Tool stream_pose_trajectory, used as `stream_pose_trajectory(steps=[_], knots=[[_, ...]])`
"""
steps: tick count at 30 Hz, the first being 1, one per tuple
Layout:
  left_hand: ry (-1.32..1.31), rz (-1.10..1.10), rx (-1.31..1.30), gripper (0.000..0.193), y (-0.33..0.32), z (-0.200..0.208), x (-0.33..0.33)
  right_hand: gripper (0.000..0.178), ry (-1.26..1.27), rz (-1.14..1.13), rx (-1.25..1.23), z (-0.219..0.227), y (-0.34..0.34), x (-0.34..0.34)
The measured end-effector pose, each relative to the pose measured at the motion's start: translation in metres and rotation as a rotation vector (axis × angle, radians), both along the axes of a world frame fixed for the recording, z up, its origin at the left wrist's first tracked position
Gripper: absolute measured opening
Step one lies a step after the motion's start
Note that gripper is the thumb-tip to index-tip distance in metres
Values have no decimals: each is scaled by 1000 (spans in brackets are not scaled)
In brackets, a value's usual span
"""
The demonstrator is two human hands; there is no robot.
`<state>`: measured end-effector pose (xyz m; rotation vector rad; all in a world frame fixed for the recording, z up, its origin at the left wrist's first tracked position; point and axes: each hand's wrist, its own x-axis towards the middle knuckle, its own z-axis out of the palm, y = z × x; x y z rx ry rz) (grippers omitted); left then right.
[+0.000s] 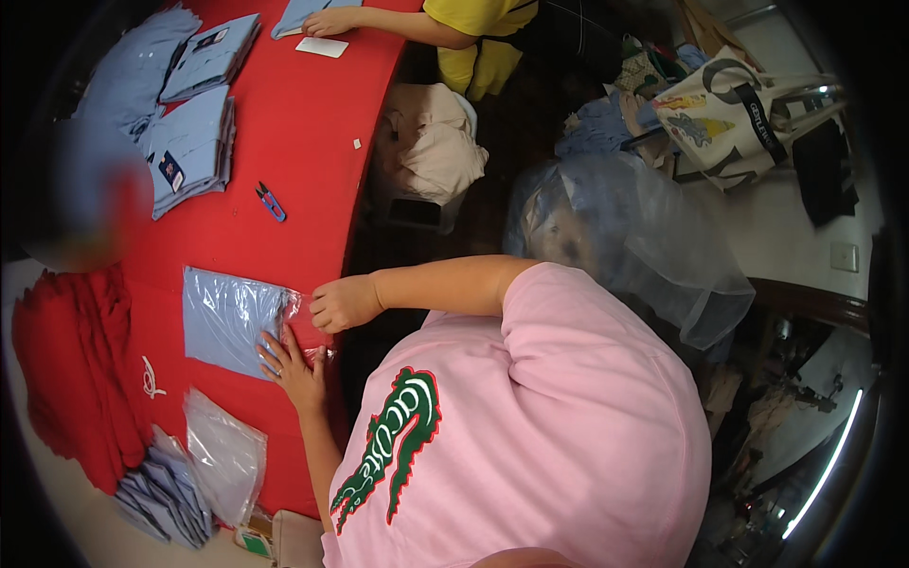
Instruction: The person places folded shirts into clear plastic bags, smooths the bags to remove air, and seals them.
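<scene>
On the red-covered table lies a folded light-blue garment [222, 317] inside a clear plastic bag [301, 310]. The bag's loose end extends past the garment toward my body. My right hand [346, 303] has its fingers curled together at that end, pinching the plastic. Flat across the bag near the garment's edge, my left hand [295, 374] is open with its fingers spread. Just nearer than the garment rests a stack of clear bags [225, 452]. Thread snips with blue handles [272, 203] lie farther up the table.
Stacks of folded blue garments [194, 156] and a loose blue pile [137, 71] fill the far left. Red fabric [76, 369] hangs at the left edge. A co-worker's hand [331, 21] touches blue cloth beside a white card [322, 46]. A chair with beige cloth [436, 142] stands right of the table.
</scene>
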<state>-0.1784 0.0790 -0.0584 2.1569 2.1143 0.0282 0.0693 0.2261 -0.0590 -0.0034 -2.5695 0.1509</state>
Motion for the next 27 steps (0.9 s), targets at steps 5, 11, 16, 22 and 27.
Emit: stream_pose_trajectory(steps=[5, 11, 16, 22, 27], knots=[[-48, -31, -35, 90, 4, -5, -12, 9, 10, -60, 16, -8, -8, 19], [-174, -49, -39, 96, -30, -5, 15, 9, 76, -102, -17, -10, -15, 28], [-230, 15, 145, 65, -68, -18, 44, 9, 125, -42, -137, 5, -8, 20], [-448, 210, 264, 34, -63, 19, 40, 25, -57, -61, -284, 23, 13, 16], [-553, 345, 322, 30, -75, 35, 39, 19, -140, -80, -443, 26, 37, 14]])
